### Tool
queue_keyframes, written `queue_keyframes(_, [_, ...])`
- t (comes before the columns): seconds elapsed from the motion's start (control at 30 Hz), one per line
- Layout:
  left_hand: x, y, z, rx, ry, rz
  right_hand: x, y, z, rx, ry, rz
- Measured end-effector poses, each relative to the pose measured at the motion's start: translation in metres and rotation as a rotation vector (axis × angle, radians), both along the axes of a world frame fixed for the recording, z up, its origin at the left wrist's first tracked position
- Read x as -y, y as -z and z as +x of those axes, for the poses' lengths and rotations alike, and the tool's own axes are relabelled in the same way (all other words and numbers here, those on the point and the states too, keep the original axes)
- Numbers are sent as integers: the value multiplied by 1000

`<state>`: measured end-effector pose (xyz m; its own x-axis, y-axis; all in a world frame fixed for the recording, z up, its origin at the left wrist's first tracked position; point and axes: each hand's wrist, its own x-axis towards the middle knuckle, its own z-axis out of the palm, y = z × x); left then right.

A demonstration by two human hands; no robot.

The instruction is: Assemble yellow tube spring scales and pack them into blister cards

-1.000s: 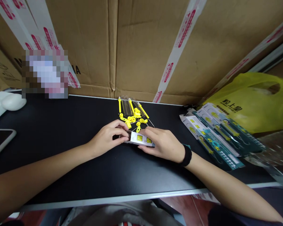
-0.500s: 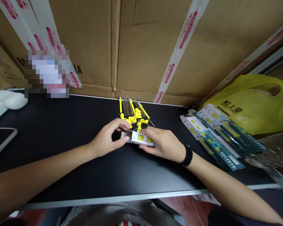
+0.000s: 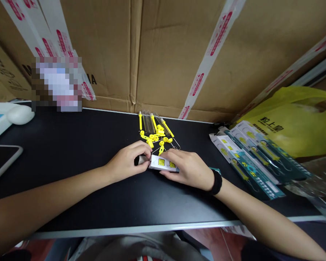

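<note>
- Grip of the right hand (image 3: 191, 169): fingers over the far side of a narrow box (image 3: 161, 162), thumb along its near side; box held between them.
- Grip of the left hand (image 3: 129, 161): thumb and fingertips close together at the box's left end, beside a pale flap (image 3: 142, 159). Cannot tell whether they pinch it.
- Narrow box: lying lengthwise left to right, mid-counter (image 3: 111, 206); white face with yellow characters visible, right part covered by the right hand.
- Just beyond the box: loose yellow parts (image 3: 150, 143) and thin metal hooks (image 3: 176, 145), grouped together.
- Farther back: clear tubes (image 3: 148, 123) and yellow rods (image 3: 167, 127), side by side, near the far edge.
- Right side: printed boxes (image 3: 240, 165), overlapping, showing yellow instruments with hooks; yellow bag (image 3: 301, 116) beyond them.
- Left side: phone (image 3: 2, 161) at the near left; white device (image 3: 0, 119) farther back.
- Far side: large cardboard (image 3: 179, 54) with taped strips, upright behind the counter.
- Right wrist: black band (image 3: 216, 182) fitted.
</note>
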<state>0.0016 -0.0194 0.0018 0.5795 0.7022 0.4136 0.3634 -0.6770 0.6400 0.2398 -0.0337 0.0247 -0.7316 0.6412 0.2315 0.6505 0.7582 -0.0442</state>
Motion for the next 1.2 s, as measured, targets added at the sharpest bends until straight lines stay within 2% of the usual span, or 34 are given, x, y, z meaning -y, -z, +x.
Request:
queue_keyframes(0.17, [8, 0, 5, -43, -173, -35, 0, 0, 0, -9, 3, 23])
queue_keyframes(0.3, [7, -1, 5, 20, -285, -199, 0, -1, 1, -20, 22, 75])
queue_keyframes(0.53, [-3, 1, 4, 314, -220, -584, -1, 1, 1, -36, 64, 128])
queue_keyframes(0.73, [6, -2, 13, 644, -169, -981, -1, 0, -1, -75, 82, 144])
queue_keyframes(0.8, [10, -4, 15, 721, -170, -1050, -1, -1, 0, -84, 83, 137])
queue_keyframes(0.9, [14, -5, 16, 746, -131, -1052, -1, -1, 0, -94, 81, 142])
queue_keyframes(1.0, [15, -5, 16, 663, -87, -1006, 0, -2, -1, -90, 71, 147])
queue_keyframes(1.2, [16, 1, 17, 494, -98, -876, 2, -1, -3, -54, 67, 131])
